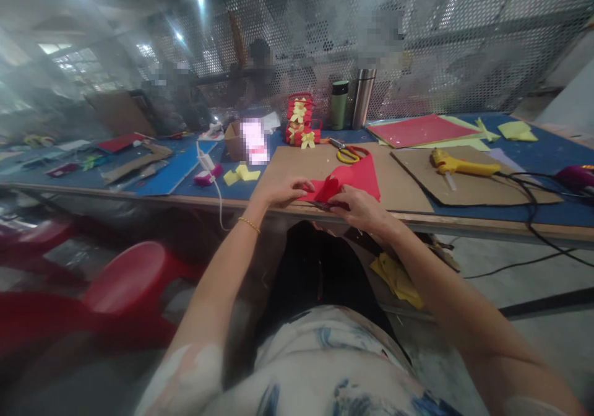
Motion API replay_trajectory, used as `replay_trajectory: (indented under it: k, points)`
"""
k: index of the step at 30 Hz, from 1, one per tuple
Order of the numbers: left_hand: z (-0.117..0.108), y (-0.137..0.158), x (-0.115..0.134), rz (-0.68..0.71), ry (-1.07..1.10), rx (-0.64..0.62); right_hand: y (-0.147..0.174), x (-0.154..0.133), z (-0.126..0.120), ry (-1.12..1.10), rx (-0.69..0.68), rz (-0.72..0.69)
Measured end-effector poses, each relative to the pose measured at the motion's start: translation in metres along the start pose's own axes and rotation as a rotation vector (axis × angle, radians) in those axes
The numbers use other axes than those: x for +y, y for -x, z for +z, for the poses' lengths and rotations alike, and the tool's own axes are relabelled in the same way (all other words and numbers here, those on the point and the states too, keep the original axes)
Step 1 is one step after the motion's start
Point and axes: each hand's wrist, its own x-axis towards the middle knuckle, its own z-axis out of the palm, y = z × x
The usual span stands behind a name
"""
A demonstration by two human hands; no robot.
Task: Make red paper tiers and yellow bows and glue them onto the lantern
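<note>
Perforated metal mesh backs a long bench (pixel 533 215) topped with blue mats and brown cardboard sheets. At its near edge lies a red sheet (pixel 359 177) of thin, matte foam or felt, roughly triangular, one corner curled up into a soft fold. The left hand (pixel 283 191) presses its fingers flat on the fold's left side; the right hand (pixel 359 208) pinches the lower edge, grip closed on the sheet. The work in hand looks like folding or creasing; the next move would call for lining up the edges and pressing firmly. Yellow-handled scissors (pixel 349 151) and a yellow glue gun (pixel 459 166) lie beyond, near finished red-and-yellow pieces (pixel 301 121).
</note>
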Motion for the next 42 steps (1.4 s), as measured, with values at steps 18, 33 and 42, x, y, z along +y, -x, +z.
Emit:
replay_trajectory:
  k: [18, 33, 42]
  points:
    - [0.001, 0.004, 0.006, -0.015, 0.032, 0.019, -0.002, 0.0, -0.002, -0.005, -0.023, -0.02]
    - [0.002, 0.006, 0.009, -0.039, 0.054, 0.025, -0.005, -0.001, 0.0, -0.016, -0.013, -0.048]
    - [0.002, 0.006, 0.011, -0.027, 0.039, 0.027, -0.003, -0.005, -0.005, -0.017, -0.048, -0.001]
